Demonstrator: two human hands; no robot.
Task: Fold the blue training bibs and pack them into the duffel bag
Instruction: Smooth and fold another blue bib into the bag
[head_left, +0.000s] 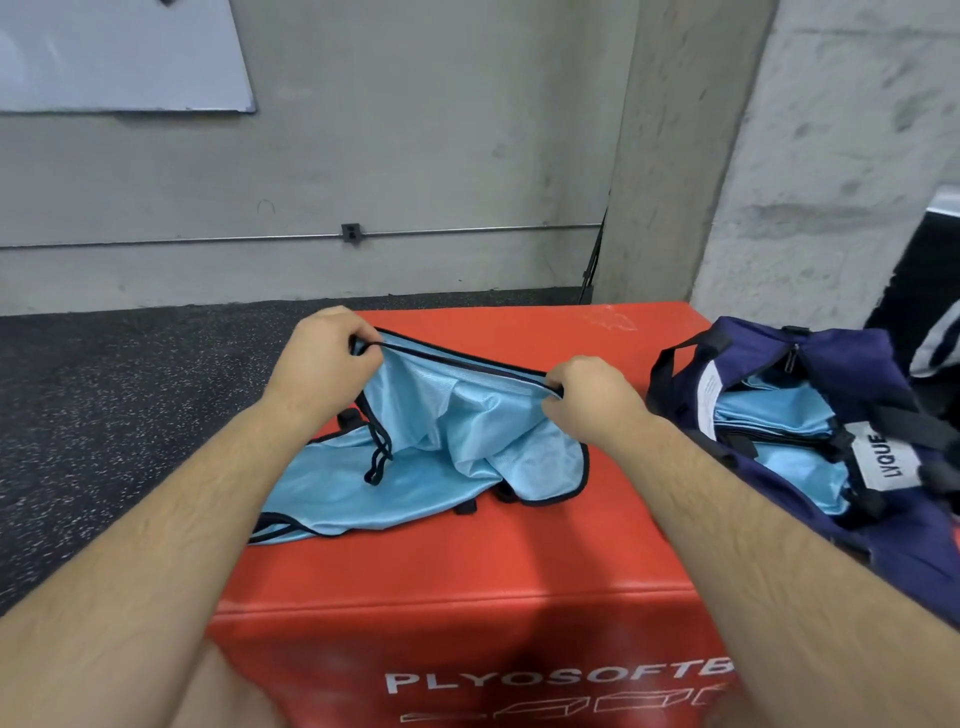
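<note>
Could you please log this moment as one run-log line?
phase: folding | left hand: grips bib edge | right hand: grips same edge | bib: partly on red box | duffel bag: open, blue bibs inside

The fingertips of the left hand (324, 358) and the right hand (587, 397) vanish into the dark hem of the bib (452, 431) they pinch. Small black pieces (467, 506) stick out from under the bib, mostly covered, and cannot be identified. The right forearm cuts off the white lettering (561, 678) on the box (467, 566) after "PLYOSOFTB". The bag (852, 358) runs off the right edge. Its label (883, 457) shows "LYQUE"; whether more letters follow is unclear. Print on its white tag (707, 395) is too small to read. Blue folds (769, 415) inside are partly covered, their number unclear. A striped thing (935, 343) and a whiteboard (119, 57) are cropped by the edges.
</note>
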